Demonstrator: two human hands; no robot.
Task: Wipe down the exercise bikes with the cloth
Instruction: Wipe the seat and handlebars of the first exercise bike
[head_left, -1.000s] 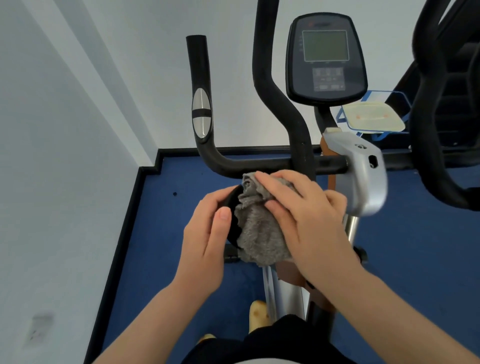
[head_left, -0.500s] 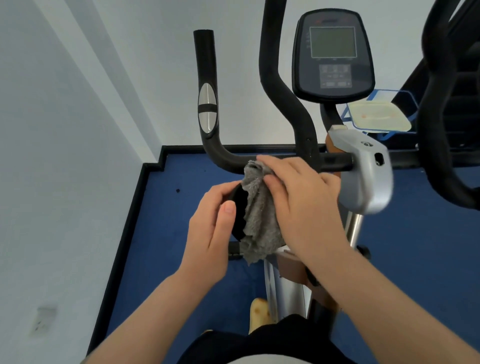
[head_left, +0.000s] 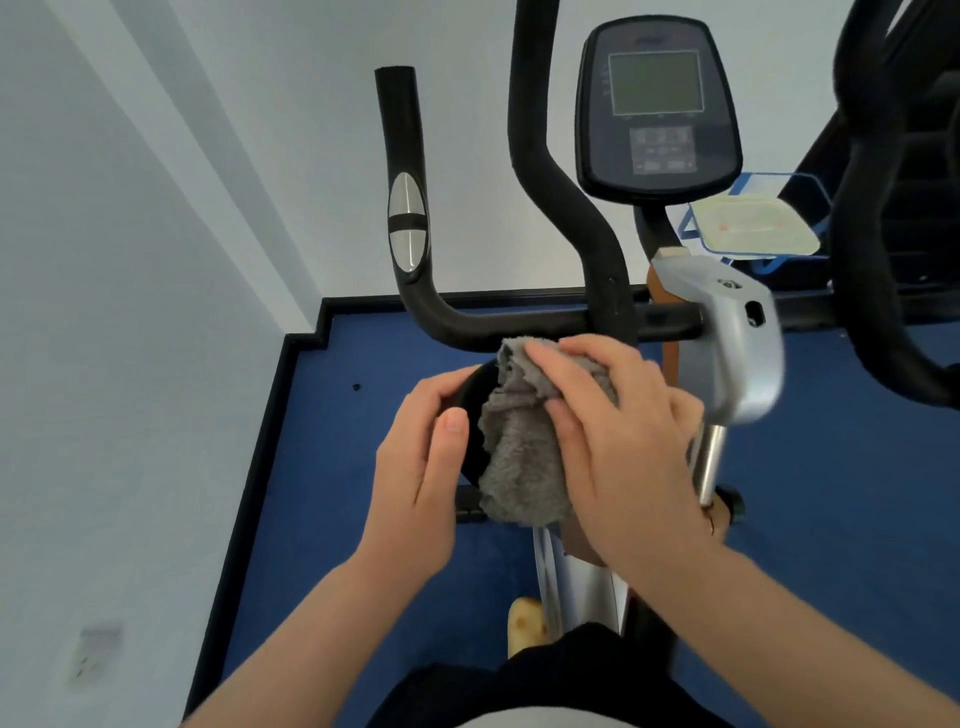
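Hands: two, a left hand and a right hand, met at the cloth.
Cloths: one grey cloth.
Consoles: one console, beyond the cloth.
Upright handlebar grips: one handlebar grip, left of the console.

Cloth btwn hands, below handlebar.

A fuzzy grey terry cloth looks rough; the black curved handlebar, matt foam, carries glossy oval metal sensor plates; silver bracket, smooth satin.
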